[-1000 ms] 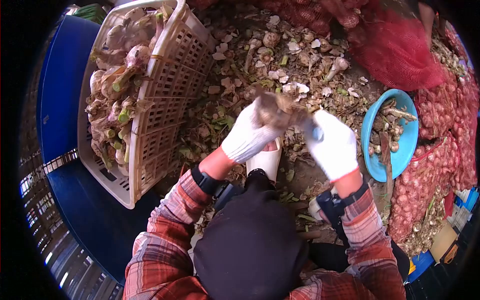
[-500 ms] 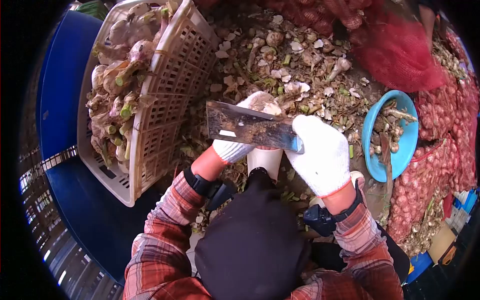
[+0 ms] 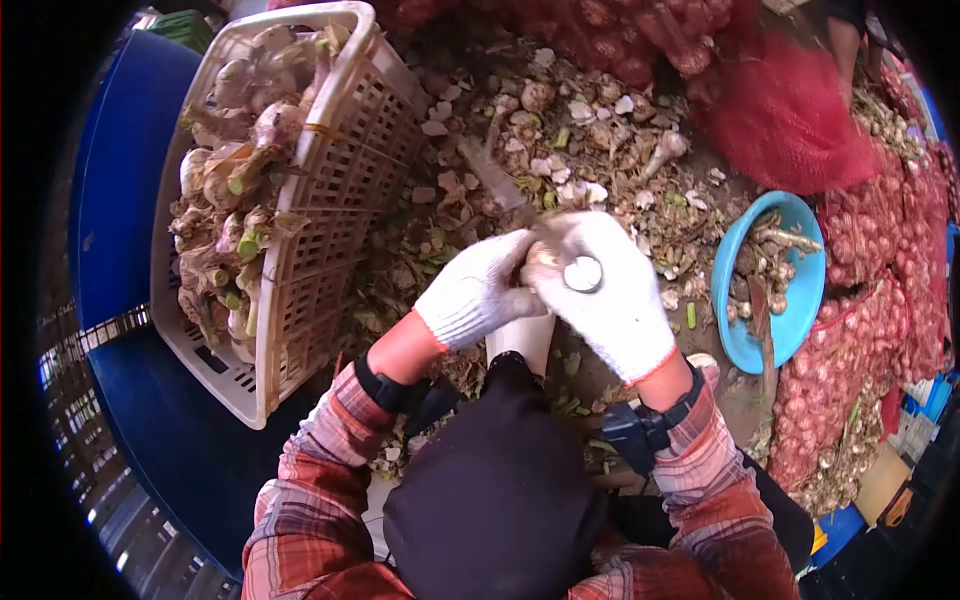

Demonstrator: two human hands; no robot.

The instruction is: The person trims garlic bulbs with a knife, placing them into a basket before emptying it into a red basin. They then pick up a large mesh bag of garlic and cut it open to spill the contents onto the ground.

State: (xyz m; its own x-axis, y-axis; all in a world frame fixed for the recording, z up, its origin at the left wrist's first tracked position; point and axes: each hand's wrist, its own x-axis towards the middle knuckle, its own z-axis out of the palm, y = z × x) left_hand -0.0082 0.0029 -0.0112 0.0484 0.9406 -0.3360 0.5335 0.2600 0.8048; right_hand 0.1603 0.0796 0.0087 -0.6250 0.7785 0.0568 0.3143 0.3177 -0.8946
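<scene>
My left hand (image 3: 478, 285), in a white glove, is closed around a garlic bulb (image 3: 543, 257) above my lap. Against it, my right hand (image 3: 615, 290), also gloved, is closed on a knife whose round pale handle end (image 3: 582, 274) faces up. The knife's blade (image 3: 492, 177) is blurred and points away to the upper left. Part of the bulb is hidden by the fingers.
A white crate (image 3: 265, 350) of garlic tilts at the left beside a blue surface (image 3: 130, 180). Garlic skins and stalks (image 3: 600, 140) litter the ground. At the right are a blue basin (image 3: 800, 315) and red net bags (image 3: 835, 380). Someone's leg (image 3: 845, 50) shows at the upper right.
The knife has swung from lying flat across my hands to pointing away from me. Both hands have come together at the bulb, which now shows between them.
</scene>
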